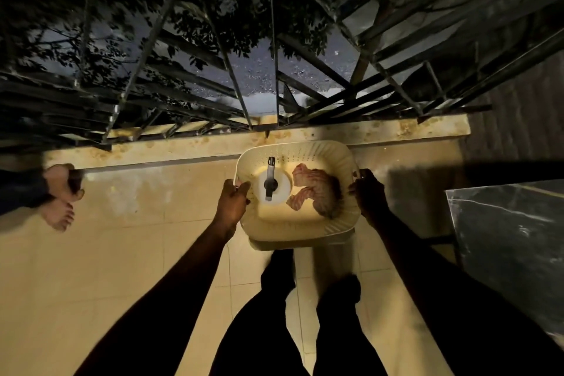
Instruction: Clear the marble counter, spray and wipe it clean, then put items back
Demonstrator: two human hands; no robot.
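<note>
I hold a cream plastic basket (305, 227) in front of me above the tiled floor. My left hand (233, 203) grips its left rim and my right hand (367, 192) grips its right rim. Inside the basket stands a white spray bottle with a dark nozzle (270, 180), seen from above. Beside the bottle lies a crumpled pink striped cloth (314, 191). The dark marble counter (512, 247) shows at the right edge, apart from the basket.
A black metal railing (274, 70) runs along a stained ledge (335, 134) just beyond the basket. Another person's bare feet (61, 195) stand at the left. My own legs (305, 314) are below the basket on the cream floor tiles (106, 253).
</note>
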